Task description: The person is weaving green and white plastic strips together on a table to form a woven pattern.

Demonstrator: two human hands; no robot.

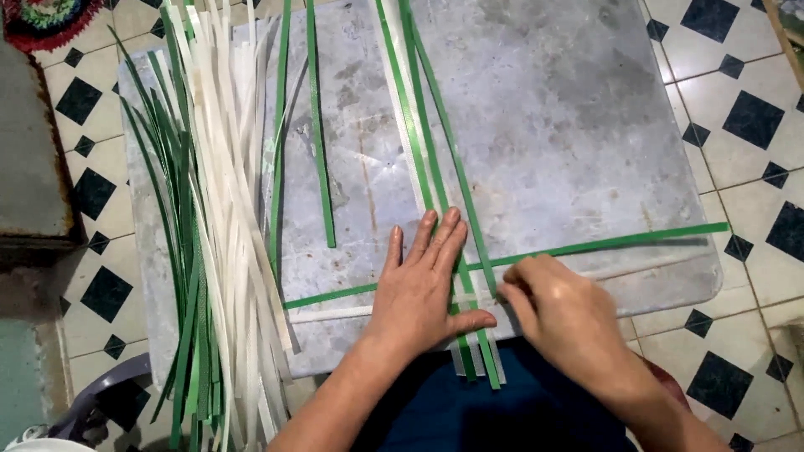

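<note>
My left hand (423,285) lies flat, fingers spread, pressing on crossed green and white plastic strips on a grey metal sheet (544,125). My right hand (557,314) pinches a white strip just right of the crossing, fingers curled. Several long vertical strips, green (423,125) and white, run from the far edge toward me. A horizontal green strip (620,241) crosses them, with a white one (331,314) just below it.
A loose pile of white and green strips (213,218) lies along the sheet's left side. Two single green strips (318,134) lie beside it. Black-and-white tiled floor (745,142) surrounds the sheet. A dark block (29,159) sits at left.
</note>
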